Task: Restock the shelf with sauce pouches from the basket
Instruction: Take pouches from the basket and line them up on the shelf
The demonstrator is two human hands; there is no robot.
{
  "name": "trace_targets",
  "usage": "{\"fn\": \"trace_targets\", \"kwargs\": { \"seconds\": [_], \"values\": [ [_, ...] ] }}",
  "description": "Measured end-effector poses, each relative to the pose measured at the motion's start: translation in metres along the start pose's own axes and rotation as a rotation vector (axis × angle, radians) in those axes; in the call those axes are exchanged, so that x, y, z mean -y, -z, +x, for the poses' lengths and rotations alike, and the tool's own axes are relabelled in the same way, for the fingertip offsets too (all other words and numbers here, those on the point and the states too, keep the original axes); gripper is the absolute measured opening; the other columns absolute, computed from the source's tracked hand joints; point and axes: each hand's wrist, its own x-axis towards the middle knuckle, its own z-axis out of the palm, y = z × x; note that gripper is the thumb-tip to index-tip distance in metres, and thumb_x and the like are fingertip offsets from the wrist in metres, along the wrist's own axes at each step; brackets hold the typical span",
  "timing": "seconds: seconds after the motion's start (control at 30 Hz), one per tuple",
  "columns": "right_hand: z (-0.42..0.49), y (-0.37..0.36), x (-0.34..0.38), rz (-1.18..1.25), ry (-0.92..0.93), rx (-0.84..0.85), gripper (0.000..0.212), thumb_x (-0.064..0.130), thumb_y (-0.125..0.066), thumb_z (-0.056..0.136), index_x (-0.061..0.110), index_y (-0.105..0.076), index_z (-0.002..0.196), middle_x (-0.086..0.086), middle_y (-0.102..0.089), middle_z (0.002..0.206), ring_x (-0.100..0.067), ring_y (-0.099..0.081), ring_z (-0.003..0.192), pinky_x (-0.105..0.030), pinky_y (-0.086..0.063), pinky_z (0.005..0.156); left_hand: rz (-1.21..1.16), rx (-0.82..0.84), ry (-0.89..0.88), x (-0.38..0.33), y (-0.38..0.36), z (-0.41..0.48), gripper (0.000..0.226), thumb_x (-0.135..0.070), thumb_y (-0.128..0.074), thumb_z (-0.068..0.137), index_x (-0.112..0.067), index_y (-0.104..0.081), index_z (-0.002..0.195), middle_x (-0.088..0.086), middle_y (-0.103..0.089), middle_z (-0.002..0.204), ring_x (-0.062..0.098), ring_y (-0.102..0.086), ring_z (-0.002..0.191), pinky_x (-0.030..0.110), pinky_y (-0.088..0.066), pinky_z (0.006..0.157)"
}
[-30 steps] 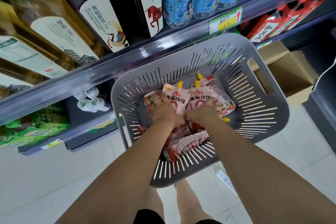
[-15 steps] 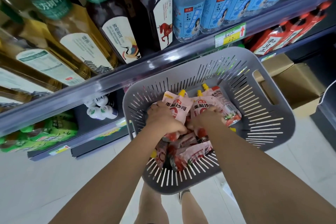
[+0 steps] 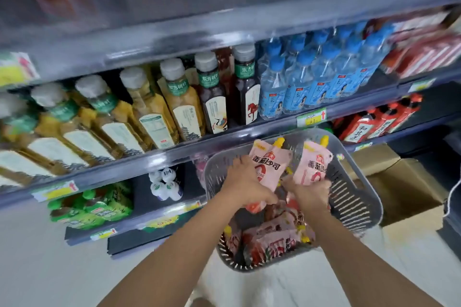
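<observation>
Left hand [image 3: 245, 182] and right hand [image 3: 309, 194] hold pouches [image 3: 270, 163] (above basket [image 3: 354, 197])

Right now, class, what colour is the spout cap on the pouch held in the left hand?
Yellow; the head view shows the cap atop the pink pouch.

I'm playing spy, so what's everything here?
basket: one, grey, below middle shelf
left pouch: one, pink, above basket
right pouch: one, pink, above basket
loose pouches: several, pink, inside basket
tea bottles: many, yellow or dark, middle shelf left
water bottles: several, blue, middle shelf right
green packs: few, green, below tea bottles
red bottles: several, red, below water bottles
cardboard box: one, brown, right of basket
left hand: one, grips left pouch
right hand: one, grips right pouch
</observation>
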Motion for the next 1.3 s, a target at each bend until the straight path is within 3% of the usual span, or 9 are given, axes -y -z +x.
{"fn": "trace_targets", "kwargs": {
  "seconds": [0.1, 0.23, 0.37, 0.47, 0.53, 0.63, 0.77, 0.9, 1.3],
  "values": [
    [-0.026, 0.021, 0.017, 0.133, 0.204, -0.123, 0.083, 0.037, -0.085, 0.045, 0.006, -0.042, 0.109, -0.017, -0.060, 0.107, -0.032, -0.061, 0.100, -0.045, -0.052, 0.083, 0.026, -0.063, -0.104, -0.013, 0.026, -0.024, 0.105, -0.047, -0.087, 0.051, -0.013, -0.033, 0.134, 0.004, -0.042, 0.125, 0.024, -0.043, 0.119, 0.033, -0.044, 0.091],
    [-0.087, 0.044, 0.064, 0.413, 0.422, -0.218, 0.060, 0.008, -0.078, 0.064, 0.006, -0.041, 0.111, -0.012, -0.056, 0.097, -0.026, -0.057, 0.084, -0.030, -0.043, 0.067, 0.011, -0.164, -0.187, -0.015, 0.062, -0.070, 0.108, -0.051, -0.086, 0.049, -0.014, -0.033, 0.135, 0.002, -0.041, 0.128, 0.023, -0.047, 0.118, 0.037, -0.048, 0.090],
    [-0.158, 0.044, 0.102, 0.599, 0.557, -0.123, 0.050, 0.004, -0.069, 0.071, 0.013, -0.036, 0.107, -0.010, -0.052, 0.074, -0.019, -0.051, 0.048, -0.027, -0.043, 0.048, -0.035, -0.305, -0.258, 0.011, 0.101, -0.128, 0.101, -0.047, -0.085, 0.045, -0.017, -0.037, 0.129, 0.000, -0.043, 0.119, 0.023, -0.051, 0.109, 0.039, -0.051, 0.085],
    [-0.208, 0.026, 0.121, 0.640, 0.562, -0.118, 0.059, 0.036, -0.074, 0.051, 0.025, -0.039, 0.098, -0.016, -0.059, 0.091, -0.026, -0.060, 0.071, -0.044, -0.054, 0.065, -0.059, -0.418, -0.273, 0.047, 0.134, -0.176, 0.099, -0.048, -0.085, 0.046, -0.019, -0.037, 0.128, -0.002, -0.043, 0.116, 0.020, -0.050, 0.107, 0.038, -0.049, 0.085],
    [-0.232, 0.007, 0.130, 0.610, 0.608, -0.111, 0.070, 0.045, -0.075, 0.043, 0.020, -0.045, 0.101, -0.018, -0.062, 0.099, -0.034, -0.065, 0.084, -0.052, -0.056, 0.071, -0.076, -0.497, -0.271, 0.074, 0.158, -0.206, 0.100, -0.047, -0.085, 0.048, -0.020, -0.035, 0.130, -0.003, -0.041, 0.119, 0.018, -0.048, 0.110, 0.037, -0.048, 0.088],
    [-0.292, -0.013, 0.147, 0.535, 0.680, -0.065, 0.084, 0.045, -0.074, 0.039, 0.006, -0.047, 0.108, -0.020, -0.061, 0.102, -0.038, -0.065, 0.087, -0.052, -0.057, 0.063, -0.150, -0.631, -0.266, 0.115, 0.195, -0.244, 0.099, -0.042, -0.086, 0.048, -0.019, -0.035, 0.130, -0.003, -0.040, 0.116, 0.017, -0.045, 0.108, 0.030, -0.046, 0.085],
    [-0.378, -0.034, 0.167, 0.413, 0.828, -0.005, 0.093, 0.047, -0.072, 0.037, 0.006, -0.042, 0.114, -0.017, -0.053, 0.113, -0.035, -0.053, 0.104, -0.050, -0.047, 0.088, -0.267, -0.798, -0.237, 0.166, 0.243, -0.288, 0.101, -0.037, -0.086, 0.047, -0.020, -0.032, 0.131, -0.002, -0.037, 0.117, 0.019, -0.043, 0.109, 0.033, -0.046, 0.087],
    [-0.429, -0.063, 0.186, 0.298, 0.979, 0.055, 0.098, 0.040, -0.079, 0.044, 0.007, -0.037, 0.127, -0.014, -0.049, 0.120, -0.035, -0.047, 0.113, -0.049, -0.044, 0.096, -0.378, -0.968, -0.213, 0.203, 0.289, -0.317, 0.116, -0.034, -0.087, 0.050, -0.019, -0.021, 0.144, 0.001, -0.033, 0.130, 0.020, -0.038, 0.122, 0.041, -0.042, 0.102],
    [-0.468, -0.160, 0.265, 0.290, 1.055, 0.199, 0.114, 0.029, -0.084, 0.061, 0.010, -0.013, 0.148, -0.010, -0.027, 0.144, -0.031, -0.023, 0.133, -0.049, -0.029, 0.109, -0.384, -1.364, -0.102, 0.273, 0.423, -0.295, 0.114, -0.028, -0.089, 0.052, -0.013, -0.020, 0.142, 0.008, -0.033, 0.132, 0.025, -0.036, 0.123, 0.040, -0.039, 0.103]
  ]
}}
